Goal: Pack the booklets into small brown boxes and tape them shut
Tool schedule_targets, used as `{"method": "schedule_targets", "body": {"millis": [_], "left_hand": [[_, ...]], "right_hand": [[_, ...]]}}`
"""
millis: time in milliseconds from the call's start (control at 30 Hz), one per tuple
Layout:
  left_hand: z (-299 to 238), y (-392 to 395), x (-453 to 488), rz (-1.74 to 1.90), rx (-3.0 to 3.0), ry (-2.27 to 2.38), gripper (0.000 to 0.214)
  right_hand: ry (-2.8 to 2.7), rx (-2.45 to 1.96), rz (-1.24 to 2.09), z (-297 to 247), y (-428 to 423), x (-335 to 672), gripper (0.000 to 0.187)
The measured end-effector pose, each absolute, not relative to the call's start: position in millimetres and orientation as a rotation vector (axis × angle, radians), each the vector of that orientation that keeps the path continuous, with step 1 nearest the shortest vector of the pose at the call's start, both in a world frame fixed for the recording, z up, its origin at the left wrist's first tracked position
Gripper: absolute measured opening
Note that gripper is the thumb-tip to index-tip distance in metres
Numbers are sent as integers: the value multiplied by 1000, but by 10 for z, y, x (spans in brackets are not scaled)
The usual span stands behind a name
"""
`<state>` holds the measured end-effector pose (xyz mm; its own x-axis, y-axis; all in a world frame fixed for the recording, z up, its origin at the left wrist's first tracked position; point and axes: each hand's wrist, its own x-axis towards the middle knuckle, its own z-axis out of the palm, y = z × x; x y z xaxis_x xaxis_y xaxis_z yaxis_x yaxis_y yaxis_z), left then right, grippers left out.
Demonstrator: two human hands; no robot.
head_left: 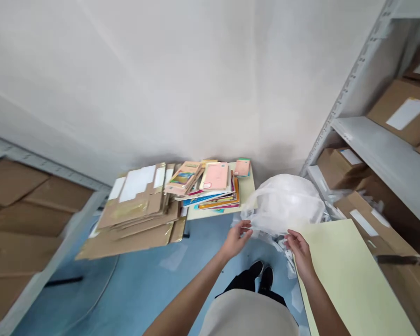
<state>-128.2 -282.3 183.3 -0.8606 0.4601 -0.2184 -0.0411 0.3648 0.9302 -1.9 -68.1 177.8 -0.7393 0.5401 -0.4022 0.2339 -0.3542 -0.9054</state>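
Left hand (236, 240) and right hand (300, 252) near white plastic bag (287, 203)

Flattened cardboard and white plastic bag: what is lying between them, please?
In the head view, piled books on a pale tabletop lie between the cardboard and the bag.

Thin crinkled plastic bag (287, 203); matt cardboard (129, 243), glossy tape (129, 210); smooth metal shelf (381, 149)

A plain off-white wall (196, 84) rises beyond a blue floor (140, 284). 1 white metal rack (74, 227) at left and 1 white perforated rack (381, 147) at right hold brown cardboard boxes (390, 103), near a pale-yellow rectangular worktop (350, 280).
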Motion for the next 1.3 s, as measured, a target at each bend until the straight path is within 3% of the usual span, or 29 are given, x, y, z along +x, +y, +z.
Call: {"method": "schedule_targets", "body": {"millis": [233, 533, 867, 1133, 1300], "left_hand": [[1878, -3343, -1439, 1629, 141, 2545, 43], [2137, -4279, -2311, 1476, 146, 3224, 47], [2156, -4974, -3227, 1066, 168, 3039, 59], [2317, -4848, -3069, 874, 288, 3101, 39], [2344, -4806, -2931, 945, 379, 3048, 40]], "right_hand": [[-2068, -720, 2303, 1904, -956, -805, 53], [-2242, -285, 2198, 2097, -1775, -1818, 46], [-2200, -110, 2204, 2162, -3091, -2580, 59], [-2173, -121, 2322, 2206, -3355, -2798, 52], [-2169, -337, 2262, 2124, -3334, -2816, 60]]}}
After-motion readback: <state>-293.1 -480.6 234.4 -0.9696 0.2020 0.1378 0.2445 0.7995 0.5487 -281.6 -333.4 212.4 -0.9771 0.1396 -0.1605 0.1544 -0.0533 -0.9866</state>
